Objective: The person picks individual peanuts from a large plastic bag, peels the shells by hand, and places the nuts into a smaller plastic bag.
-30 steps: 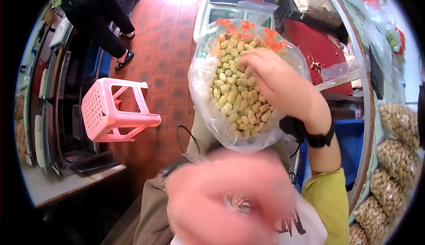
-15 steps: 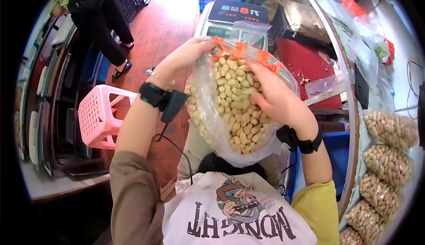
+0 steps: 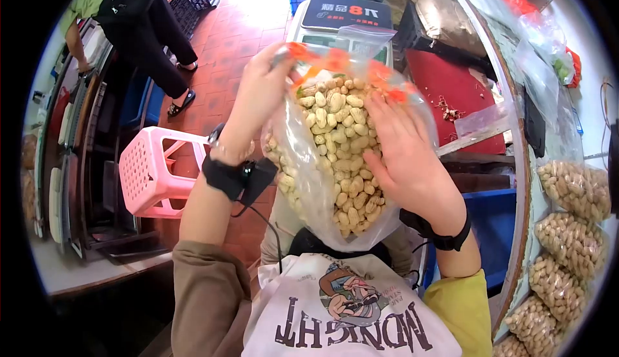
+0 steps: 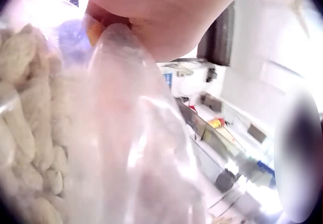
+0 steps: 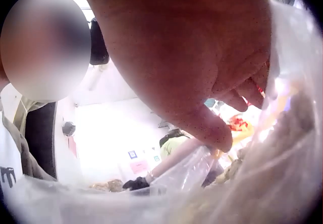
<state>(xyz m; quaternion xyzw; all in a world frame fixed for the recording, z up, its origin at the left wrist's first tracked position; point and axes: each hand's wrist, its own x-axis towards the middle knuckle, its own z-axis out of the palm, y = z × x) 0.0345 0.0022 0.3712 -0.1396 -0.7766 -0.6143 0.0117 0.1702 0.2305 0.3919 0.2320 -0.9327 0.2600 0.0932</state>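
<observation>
A clear plastic bag [image 3: 290, 157] with orange-red print along its top rim stands in front of the person, full of unshelled peanuts [image 3: 345, 144]. At the bag's upper left rim, the left hand [image 3: 261, 96] grips the plastic; in the left wrist view, the gathered film [image 4: 136, 118] runs down from under this hand [image 4: 161, 17]. The right hand [image 3: 412, 160] reaches inside the bag's right side, fingers straight and thumb apart, over the peanuts. Its palm [image 5: 186, 47] fills the top of the right wrist view, with the bag's film around it.
A digital scale [image 3: 345, 18] stands just beyond the bag. To the left is a pink stool [image 3: 155, 176]; another person [image 3: 138, 28] stands farther back. Bagged peanuts [image 3: 567, 241] line the right counter, and a blue bin [image 3: 490, 228] sits beneath it.
The left hand, earlier a blur close to the camera, has moved out to the bag's upper left rim and grips it. The right hand's bent fingers have straightened along the bag's right side.
</observation>
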